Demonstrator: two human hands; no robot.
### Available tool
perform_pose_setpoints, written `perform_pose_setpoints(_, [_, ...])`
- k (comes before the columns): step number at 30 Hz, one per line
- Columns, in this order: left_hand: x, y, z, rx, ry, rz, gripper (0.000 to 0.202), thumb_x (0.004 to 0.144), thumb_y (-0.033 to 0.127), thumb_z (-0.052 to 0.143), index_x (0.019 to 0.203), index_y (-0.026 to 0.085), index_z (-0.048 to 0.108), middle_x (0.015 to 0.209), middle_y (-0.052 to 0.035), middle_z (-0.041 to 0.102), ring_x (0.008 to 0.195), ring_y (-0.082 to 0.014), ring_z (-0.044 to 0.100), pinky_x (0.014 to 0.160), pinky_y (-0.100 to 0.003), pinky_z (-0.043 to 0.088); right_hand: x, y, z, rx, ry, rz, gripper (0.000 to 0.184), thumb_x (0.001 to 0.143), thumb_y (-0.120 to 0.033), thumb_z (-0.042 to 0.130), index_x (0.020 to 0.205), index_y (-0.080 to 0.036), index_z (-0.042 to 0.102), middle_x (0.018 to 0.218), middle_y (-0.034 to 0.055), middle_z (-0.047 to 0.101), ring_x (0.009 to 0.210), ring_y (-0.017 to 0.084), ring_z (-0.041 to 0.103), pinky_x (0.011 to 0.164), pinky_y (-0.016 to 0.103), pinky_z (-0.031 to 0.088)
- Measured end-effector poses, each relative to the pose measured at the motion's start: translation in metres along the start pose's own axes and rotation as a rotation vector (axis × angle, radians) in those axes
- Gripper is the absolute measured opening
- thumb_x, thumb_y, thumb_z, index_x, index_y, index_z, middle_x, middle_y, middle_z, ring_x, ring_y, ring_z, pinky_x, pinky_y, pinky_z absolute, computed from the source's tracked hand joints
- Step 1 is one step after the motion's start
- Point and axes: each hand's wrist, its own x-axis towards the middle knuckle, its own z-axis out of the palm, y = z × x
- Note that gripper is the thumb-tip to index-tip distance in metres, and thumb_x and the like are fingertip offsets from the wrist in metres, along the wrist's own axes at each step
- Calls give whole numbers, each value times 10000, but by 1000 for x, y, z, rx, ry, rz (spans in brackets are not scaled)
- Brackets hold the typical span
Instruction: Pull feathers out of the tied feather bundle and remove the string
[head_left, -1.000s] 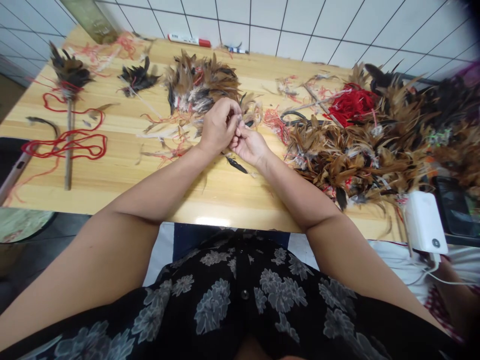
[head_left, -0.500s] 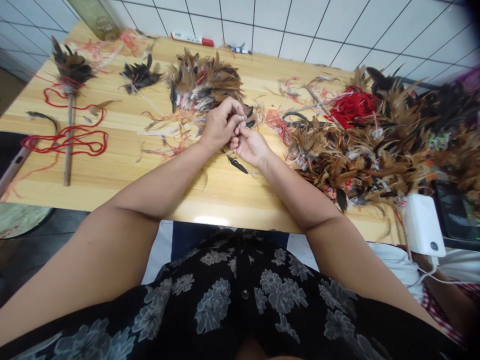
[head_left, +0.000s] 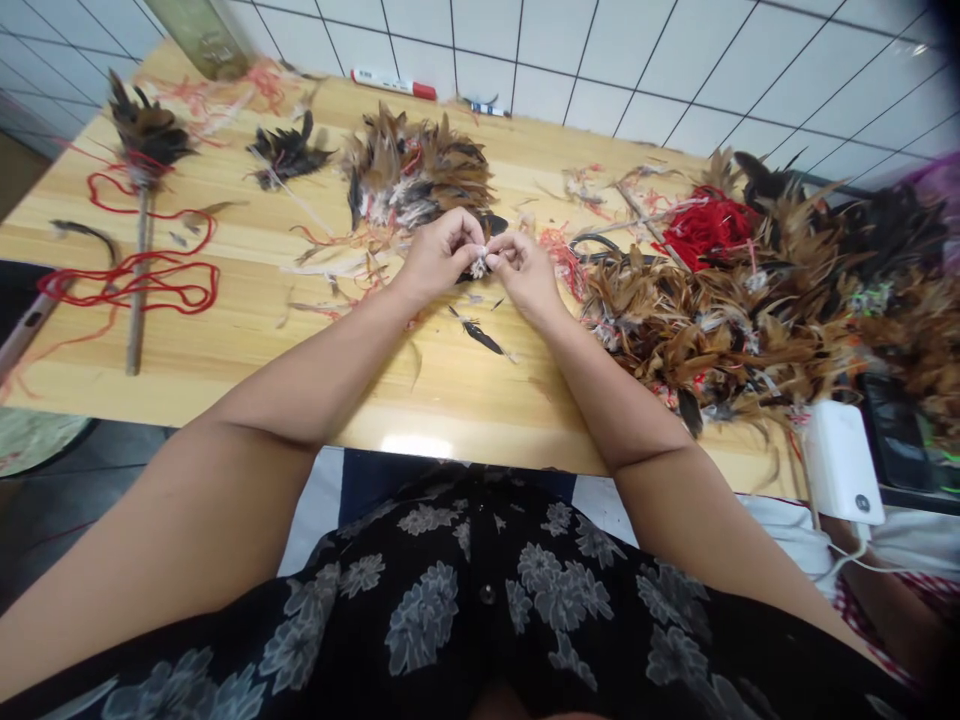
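My left hand [head_left: 442, 252] and my right hand [head_left: 525, 270] meet over the middle of the table, fingertips pinched together. Between them shows the whitish quill end of a small feather bunch [head_left: 479, 264], with dark feathers partly hidden behind the fingers. Just below lies a loose black feather [head_left: 480, 334] on the wood. Beyond my left hand sits a pile of brown feather bunches [head_left: 420, 165], their pale ends toward me.
Brown feathers [head_left: 705, 310] heap up at the right beside red string [head_left: 705, 228]. A stick with dark feathers [head_left: 139, 270] and looped red cord [head_left: 184, 285] lies at the left. A white power bank [head_left: 844, 462] is at the right edge. A red-capped marker [head_left: 394, 85] lies by the wall.
My hands have drawn slightly apart and my right hand has turned palm down. The feather bunch's pale end now shows between the fingertips. The view has shifted slightly.
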Motion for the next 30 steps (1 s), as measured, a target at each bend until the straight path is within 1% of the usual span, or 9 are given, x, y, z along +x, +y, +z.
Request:
perform_pose_setpoints(3, [-3, 7, -1, 46, -10, -16, 317, 889, 330, 954, 859, 257, 647, 840, -14, 718, 836, -209, 688, 827, -335, 603, 1, 2, -2, -87, -1, -34, 226, 901, -150, 853, 849, -234, 650, 845, -38, 619, 888, 144, 575, 817, 242, 483])
perform_pose_setpoints(6, [-4, 12, -2, 75, -26, -32, 273, 883, 298, 935, 838, 254, 670, 807, -13, 717, 807, -216, 681, 797, -339, 603, 5, 7, -7, -139, -20, -73, 231, 910, -179, 850, 825, -227, 640, 853, -27, 619, 912, 149, 579, 844, 243, 499])
perform_pose_setpoints(12, [-7, 14, -3, 112, -70, -28, 213, 819, 163, 897, 814, 248, 701, 779, -1, 705, 764, -207, 655, 829, -361, 608, 9, 8, -14, -128, -103, -54, 285, 917, -203, 872, 810, -233, 610, 855, -19, 592, 924, 157, 560, 851, 235, 514])
perform_pose_setpoints(16, [-7, 11, -2, 79, -40, -30, 236, 861, 246, 921, 833, 252, 686, 768, -10, 683, 815, -226, 680, 830, -368, 603, 8, 7, -14, -147, -89, -68, 264, 895, -195, 914, 829, -224, 660, 809, -37, 603, 848, 142, 546, 803, 237, 477])
perform_pose_setpoints(20, [-9, 13, -3, 126, -33, -5, 259, 866, 273, 928, 831, 252, 672, 767, -7, 685, 786, -218, 663, 814, -360, 584, 14, 18, -16, -210, -101, -85, 295, 897, -315, 952, 866, -226, 673, 811, -41, 617, 836, 145, 559, 813, 261, 484])
perform_pose_setpoints(23, [-10, 18, -2, 209, -45, -4, 221, 847, 164, 885, 817, 237, 678, 776, 3, 702, 753, -197, 646, 796, -343, 558, 25, 31, -20, -382, -93, -195, 316, 938, -391, 909, 858, -226, 651, 860, -12, 658, 894, 181, 607, 896, 323, 542])
perform_pose_setpoints(25, [-10, 20, -2, 235, -52, -12, 217, 836, 109, 866, 807, 228, 686, 776, 5, 707, 741, -189, 641, 787, -338, 548, 31, 39, -24, -528, -99, -291, 259, 1000, -387, 822, 885, -227, 655, 927, 20, 700, 966, 214, 640, 993, 385, 577])
perform_pose_setpoints(28, [-11, 18, -1, 197, -72, -47, 226, 848, 92, 869, 801, 223, 692, 752, 11, 702, 704, -180, 638, 757, -331, 546, 34, 42, -29, -749, -118, -391, 174, 1094, -354, 666, 979, -226, 683, 1073, 66, 746, 1096, 254, 672, 1111, 466, 585])
perform_pose_setpoints(30, [-10, 13, -3, 124, -81, -90, 233, 881, 113, 875, 803, 222, 684, 743, 13, 701, 675, -174, 646, 733, -325, 549, 29, 36, -30, -917, -123, -398, 171, 1135, -326, 587, 1069, -228, 711, 1166, 81, 751, 1145, 269, 684, 1112, 475, 586])
